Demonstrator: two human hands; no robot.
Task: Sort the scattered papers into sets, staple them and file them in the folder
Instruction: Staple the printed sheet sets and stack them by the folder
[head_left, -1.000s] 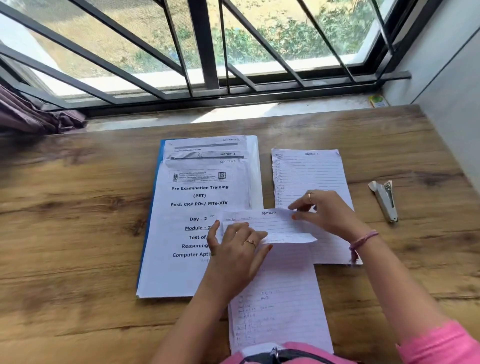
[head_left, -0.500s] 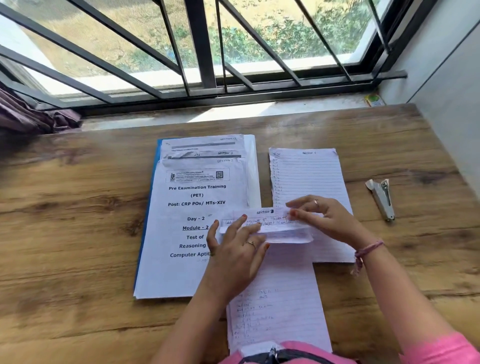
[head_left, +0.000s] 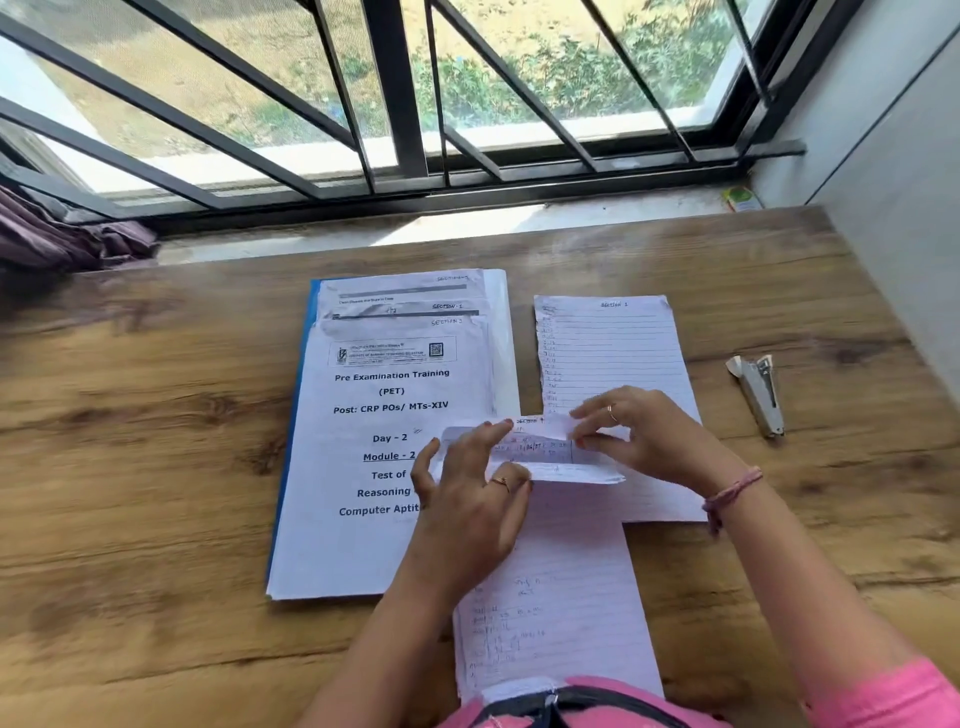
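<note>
A handwritten lined sheet (head_left: 550, 587) lies in front of me, its top edge curled over into a fold (head_left: 540, 452). My left hand (head_left: 470, 499) presses on the fold with spread fingers. My right hand (head_left: 636, 441) pinches the folded top edge at its right end. A second lined sheet (head_left: 613, 353), headed "Section 1", lies flat just behind. To the left, printed sheets (head_left: 384, 415) topped by a "Pre Examination Training" page rest on a blue folder (head_left: 296, 415). A silver stapler (head_left: 758, 392) lies on the table to the right.
The wooden table (head_left: 156, 441) butts against a window sill with a barred window (head_left: 395, 104) behind. A grey wall (head_left: 893, 182) runs along the right edge. Purple cloth (head_left: 62, 239) sits at the far left, a small green packet (head_left: 740, 197) on the sill.
The top of the near lined sheet has been curled further down and toward me; handwriting on its underside now shows. Both hands stayed on it, the right hand shifting slightly inward.
</note>
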